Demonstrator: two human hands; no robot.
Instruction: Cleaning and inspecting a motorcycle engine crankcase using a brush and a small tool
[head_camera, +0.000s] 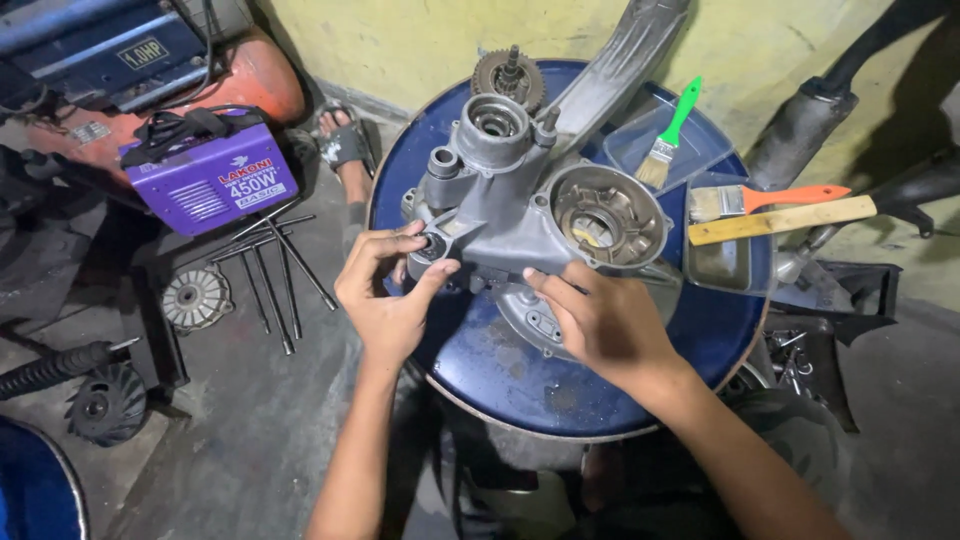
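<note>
left hand (385, 290) pinches a small dark ring (437, 244) at the grey engine casing (530, 200), fingertips closed on it. right hand (600, 320) lies open-fingered on the casing edge (steadying it, likely) atop the blue drum (500, 370).

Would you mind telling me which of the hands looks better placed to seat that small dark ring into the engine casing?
Left, probably. The left hand already pinches the small dark ring at the grey engine casing, while the right hand rests flat on the casing's near edge.

Both bare forearms reach forward; the left hand (388, 290) pinches with thumb and fingers curled, the right hand (605, 322) lies palm-down, fingers bent
</note>
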